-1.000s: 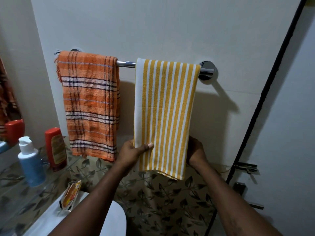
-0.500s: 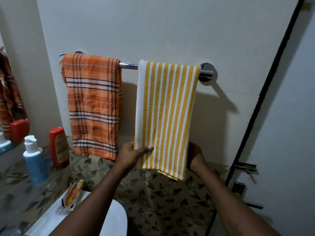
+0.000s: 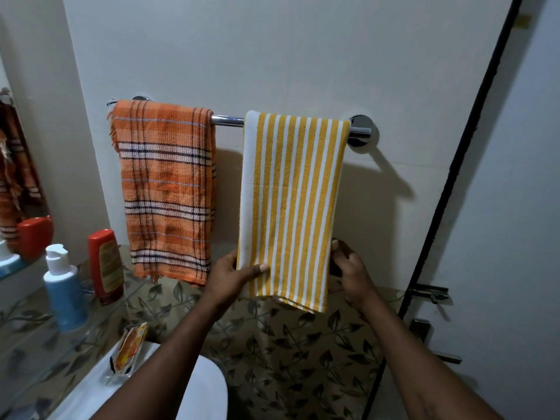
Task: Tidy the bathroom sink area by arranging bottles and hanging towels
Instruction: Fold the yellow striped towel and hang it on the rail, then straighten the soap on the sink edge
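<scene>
Straightening the yellow striped towel (image 3: 291,207) on the towel bar (image 3: 227,120)

Seen from the person's head, looking at a pale bathroom wall. The yellow striped towel hangs folded over the right half of the chrome towel bar, just beside an orange plaid towel (image 3: 166,192) on the left half; a short stretch of bare bar separates them.

The left hand (image 3: 230,277) pinches the yellow towel's lower left edge, thumb flat on the front and fingers tucked behind the cloth. The right hand (image 3: 351,274) sits at the lower right edge with its fingers curled. Their tips are hidden by the cloth, so I cannot tell whether they are grasping it.

The towel's bottom hem slopes down toward the right. To finish well, the person would likely draw both lower corners down with gentle, equal tension and ease the left side lower until the hem runs level. A hard tug could slide the cloth off the smooth bar, so a light pull is safer. Keeping the gap from the orange towel would leave the pair looking neat.

At lower left, a red bottle (image 3: 106,265) and a blue bottle (image 3: 65,295) with a white cap stand upright, close together on a glass shelf (image 3: 36,353). The rim of a white sink (image 3: 91,389) shows below.
</scene>
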